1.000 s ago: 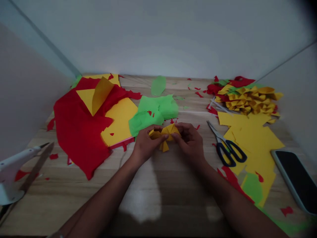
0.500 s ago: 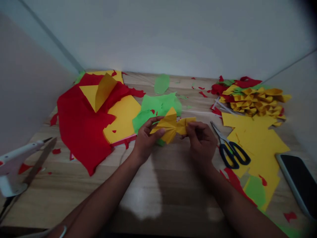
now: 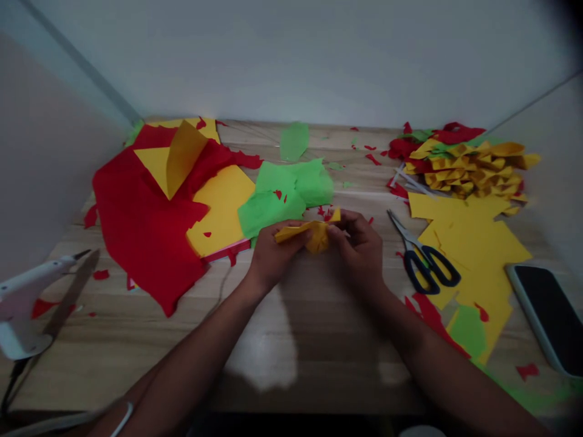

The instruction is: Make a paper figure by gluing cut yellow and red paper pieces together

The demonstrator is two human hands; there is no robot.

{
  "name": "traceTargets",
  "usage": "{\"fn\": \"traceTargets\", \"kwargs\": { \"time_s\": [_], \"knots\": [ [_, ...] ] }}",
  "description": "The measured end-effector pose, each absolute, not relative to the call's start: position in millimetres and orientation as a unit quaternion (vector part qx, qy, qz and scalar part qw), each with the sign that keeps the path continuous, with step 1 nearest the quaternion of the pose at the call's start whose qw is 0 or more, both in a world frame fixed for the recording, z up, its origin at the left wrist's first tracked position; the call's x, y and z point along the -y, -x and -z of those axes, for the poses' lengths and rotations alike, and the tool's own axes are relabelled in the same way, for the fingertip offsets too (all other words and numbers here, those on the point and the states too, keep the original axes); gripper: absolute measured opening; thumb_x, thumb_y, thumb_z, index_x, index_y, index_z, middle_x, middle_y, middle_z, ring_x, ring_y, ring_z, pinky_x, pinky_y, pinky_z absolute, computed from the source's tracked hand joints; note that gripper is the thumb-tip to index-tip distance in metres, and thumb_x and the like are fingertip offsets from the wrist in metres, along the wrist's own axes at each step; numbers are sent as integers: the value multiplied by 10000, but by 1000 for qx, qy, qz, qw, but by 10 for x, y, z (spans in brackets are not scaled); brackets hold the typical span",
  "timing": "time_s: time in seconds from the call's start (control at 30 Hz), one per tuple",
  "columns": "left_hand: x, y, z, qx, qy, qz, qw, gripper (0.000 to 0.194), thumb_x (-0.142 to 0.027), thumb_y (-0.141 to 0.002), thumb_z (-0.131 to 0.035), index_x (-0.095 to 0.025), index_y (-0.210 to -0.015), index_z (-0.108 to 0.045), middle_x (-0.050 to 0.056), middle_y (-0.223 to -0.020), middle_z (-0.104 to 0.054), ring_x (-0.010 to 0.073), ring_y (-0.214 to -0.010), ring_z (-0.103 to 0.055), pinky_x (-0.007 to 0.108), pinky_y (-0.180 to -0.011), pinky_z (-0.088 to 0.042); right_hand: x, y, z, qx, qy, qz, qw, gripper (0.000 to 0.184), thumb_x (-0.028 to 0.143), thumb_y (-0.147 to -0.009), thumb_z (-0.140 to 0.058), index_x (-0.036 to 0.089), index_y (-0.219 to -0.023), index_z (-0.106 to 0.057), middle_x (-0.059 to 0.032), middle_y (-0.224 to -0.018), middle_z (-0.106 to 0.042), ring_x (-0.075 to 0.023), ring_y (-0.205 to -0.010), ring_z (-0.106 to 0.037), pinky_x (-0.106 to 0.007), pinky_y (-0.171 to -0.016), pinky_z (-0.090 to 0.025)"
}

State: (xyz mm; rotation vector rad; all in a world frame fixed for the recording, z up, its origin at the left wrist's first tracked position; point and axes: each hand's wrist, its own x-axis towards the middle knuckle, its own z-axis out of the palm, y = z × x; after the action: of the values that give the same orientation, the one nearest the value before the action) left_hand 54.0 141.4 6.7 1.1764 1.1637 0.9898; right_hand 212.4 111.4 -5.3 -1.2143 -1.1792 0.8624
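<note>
Between my two hands is a piece of folded yellow paper [image 3: 318, 238], creased and partly hidden by my fingers. My left hand [image 3: 277, 250] is closed on its left side, thumb in front and fingers behind. On the right edge, my right hand [image 3: 362, 247] pinches the paper between thumb and fingers. The paper is held above the wooden table, just in front of a crumpled green sheet [image 3: 286, 191]. To the right of my right hand lie scissors [image 3: 421, 255] with dark handles, their blades nearly together.
A glue gun [image 3: 30, 303] stands at the left. Red sheets [image 3: 146, 230] and a yellow sheet [image 3: 223, 206] lie at the back left. Folded yellow pieces [image 3: 473, 173] are heaped at the back right, behind flat yellow sheets [image 3: 483, 255]. A phone [image 3: 551, 315] lies at the right edge.
My right hand has moved left, closer to my left hand. The yellow paper has tilted and folded together, showing less of its spread shape. The view has shifted slightly.
</note>
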Motion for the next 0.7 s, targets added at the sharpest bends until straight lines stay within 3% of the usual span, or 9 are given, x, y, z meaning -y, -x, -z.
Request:
{"fn": "traceTargets", "kwargs": {
  "time_s": [0.1,0.37,0.57,0.7],
  "knots": [
    [-1427,-533,-56,-486,-485,-418,595,211,-316,-688,-757,-192,-859,-759,27,-848,-751,198,-811,-683,289,-720,-542,-1148,-2136,35,483,516,-411,575,159,278,-816,-695,252,-963,-640,15,-794,-620,-141,-708,-599,-263,-608,-516],
    [-1425,-532,13,-480,-429,-452,617,328,-354,-665,-792,-168,-929,-731,46,-933,-754,195,-811,-690,298,-732,-549,-1138,-2072,21,454,480,-480,577,338,303,-728,-773,266,-987,-559,43,-750,-612,-120,-626,-585,-237,-541,-515],
    [-1424,-543,-20,-447,-425,-452,644,361,-317,-653,-813,-150,-955,-703,60,-947,-744,203,-843,-688,316,-774,-553,-1119,-2055,38,465,481,-449,592,272,284,-750,-759,259,-913,-543,30,-782,-604,-127,-683,-599,-228,-549,-527],
    [-1431,-540,-31,-464,-426,-457,627,427,-326,-644,-813,-173,-1019,-678,44,-948,-728,183,-830,-678,296,-755,-545,-1129,-2060,46,456,481,-453,597,281,290,-767,-747,264,-987,-573,22,-815,-598,-135,-711,-601,-234,-545,-536]
  ]
}}
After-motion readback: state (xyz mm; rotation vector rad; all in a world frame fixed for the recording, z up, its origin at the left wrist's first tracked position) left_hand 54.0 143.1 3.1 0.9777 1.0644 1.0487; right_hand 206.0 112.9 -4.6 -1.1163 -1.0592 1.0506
